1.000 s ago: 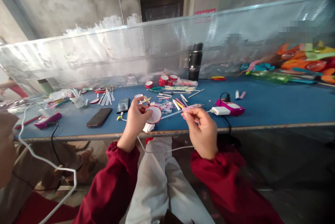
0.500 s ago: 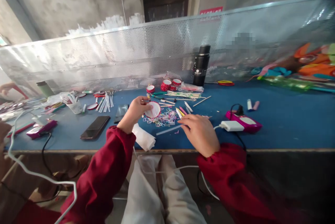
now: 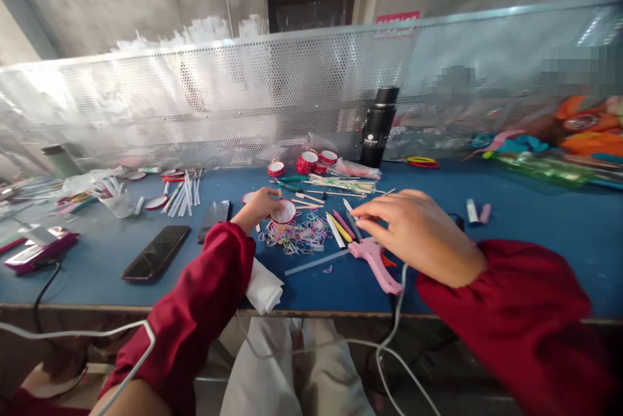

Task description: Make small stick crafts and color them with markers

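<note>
"Across the table [image 3: 545,241], where is the disc [image 3: 286,210]?"

"Left of centre, at the fingers of the left hand [image 3: 263,204], which grip it near its edge. It is pale with a red rim, and appears just behind a heap of coloured bands [image 3: 299,234]."

"And the right hand [image 3: 418,234]?"

"Over the pink glue gun [image 3: 377,263], palm down, the fingers bent and the thumb near the forefinger. Its fingertips come close to some pens [image 3: 343,228]. I can't tell whether it grips anything."

"What lies by the glue gun?"

"A clear stick [image 3: 316,262] to its left, and beyond that a white tissue [image 3: 264,289], near the left sleeve."

"Any writing?"

"On the black bottle [image 3: 378,127], a round white mark with a line of lettering under it, too small to read. Showing at the top edge of the mesh panel [image 3: 302,98], a red sign [image 3: 398,16] carries a row of pale characters, too blurred to make out."

"And at the left?"

"One dark phone [image 3: 156,252] face up, then a cup [image 3: 117,204] of white sticks. Red-rimmed tubs [image 3: 308,161] stand at the back, left of the bottle."
</note>
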Available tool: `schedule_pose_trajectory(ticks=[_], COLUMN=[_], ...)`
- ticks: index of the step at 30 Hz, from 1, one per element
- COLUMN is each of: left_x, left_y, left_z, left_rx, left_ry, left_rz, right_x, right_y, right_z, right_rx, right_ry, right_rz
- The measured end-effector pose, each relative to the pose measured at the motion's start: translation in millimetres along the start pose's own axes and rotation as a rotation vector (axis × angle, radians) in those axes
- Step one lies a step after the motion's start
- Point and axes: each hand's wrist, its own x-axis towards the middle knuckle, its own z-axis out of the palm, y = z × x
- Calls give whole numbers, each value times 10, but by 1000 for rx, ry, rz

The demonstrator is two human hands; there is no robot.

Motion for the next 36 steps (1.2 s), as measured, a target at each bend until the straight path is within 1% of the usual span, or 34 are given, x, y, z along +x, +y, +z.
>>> schedule_pose_trajectory(ticks=[2, 4, 8, 10, 12, 14, 16, 19, 23, 26, 29, 32, 34, 36], left_x=[26, 46, 86, 100, 106, 105, 98, 81, 53, 50, 71, 100, 114, 123], left_y=[-34, -41, -26, -21, -19, -15, -6, 19, 54, 66, 62, 48, 41, 40], left_z=[24, 38, 13, -32, -85, -127, -150, -152, -153, -170, -184, -190, -199, -213], left_rx=[-32, -100, -288, -370, -426, -466, -503, -558, -604, -635, -660, -663, -656, -643], left_ry=[11, 31, 145, 184, 199, 220, 252, 273, 239, 225, 249, 308, 334, 332], left_rz=[35, 86, 170, 171, 162, 160, 162, 163, 182, 204, 227, 226, 231, 246], right_x=[132, 286, 630, 803, 960, 1092, 1191, 1284, 1340, 1344, 1320, 1296, 1293, 1296], right_y=[74, 143, 220, 209, 162, 84, -23, -224, -512, -694, -832, -917, -920, -857], right_z=[30, 123, 444, 610, 757, 888, 1014, 1193, 1383, 1465, 1484, 1439, 1372, 1268], right_rx=[-4, 19, 109, 157, 256, 368, 450, 470, 393, 250, 102, 25, -2, 9], right_ry=[-58, -132, -293, -371, -451, -496, -499, -498, -504, -473, -455, -407, -361, -336], right_rz=[-9, 1, 81, 107, 78, 31, -20, -101, -178, -215, -291, -352, -362, -327])
